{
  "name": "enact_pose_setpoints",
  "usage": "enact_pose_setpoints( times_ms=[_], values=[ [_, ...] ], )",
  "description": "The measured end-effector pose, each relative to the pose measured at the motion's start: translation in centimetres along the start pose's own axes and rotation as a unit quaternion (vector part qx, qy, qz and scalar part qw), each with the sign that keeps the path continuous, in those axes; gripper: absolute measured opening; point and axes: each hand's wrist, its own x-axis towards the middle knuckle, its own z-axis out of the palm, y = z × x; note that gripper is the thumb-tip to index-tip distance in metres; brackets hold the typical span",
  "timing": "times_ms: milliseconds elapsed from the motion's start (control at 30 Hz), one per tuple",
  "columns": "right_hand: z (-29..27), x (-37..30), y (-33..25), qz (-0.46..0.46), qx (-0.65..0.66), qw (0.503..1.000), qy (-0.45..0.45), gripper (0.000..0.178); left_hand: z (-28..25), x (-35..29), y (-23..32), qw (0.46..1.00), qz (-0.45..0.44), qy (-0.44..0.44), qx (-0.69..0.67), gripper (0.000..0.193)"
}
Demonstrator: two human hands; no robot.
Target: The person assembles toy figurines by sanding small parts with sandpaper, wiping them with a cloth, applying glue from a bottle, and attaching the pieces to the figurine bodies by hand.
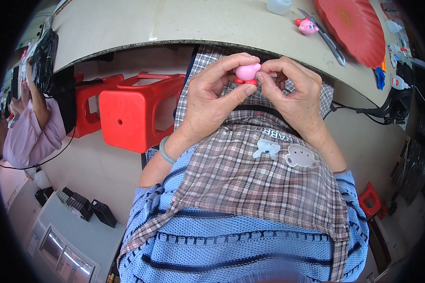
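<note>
A small round pink toy figure [247,72] with red feet is held up just in front of the table edge. My left hand [211,92] is closed round its left side, the thumb lying by the red feet and the index finger along the top. From the other side my right hand [293,87] pinches at the figure, thumb and bent fingers against its right edge. The fingers hide part of the figure. On the table to the right lies a second pink figure [308,27] with red feet, next to a dark, slim knife-like tool [333,46].
The pale table [113,28] curves across the top. On it are a red scalloped tray [352,28], a translucent container [278,5] and a white bottle [399,83] near cables. Red stools [123,120] stand at left, where another person in a pink top [38,127] sits.
</note>
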Motion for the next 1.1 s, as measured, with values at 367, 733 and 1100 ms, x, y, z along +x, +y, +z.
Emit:
enact_pose_setpoints(
  times_ms=[367, 733, 1100],
  values=[
    [-0.3, -0.2, 0.3, 0.039, 0.035, 0.999, 0.0, 0.005, 0.3, 0.0, 0.4, 0.981, -0.1, 0.011, -0.166, 0.046],
    [-0.2, -0.8, -0.2, 0.106, 0.274, 0.953, 0.079, 0.005, 0.4, 0.1, 0.7, 0.982, -0.113, 0.023, -0.149, 0.045],
    [0.0, -1.4, 2.8, -0.147, -0.078, 0.986, -0.019, 0.011, 0.0, 0.1, 0.6, 0.994, -0.001, -0.023, -0.111, 0.046]
  ],
)
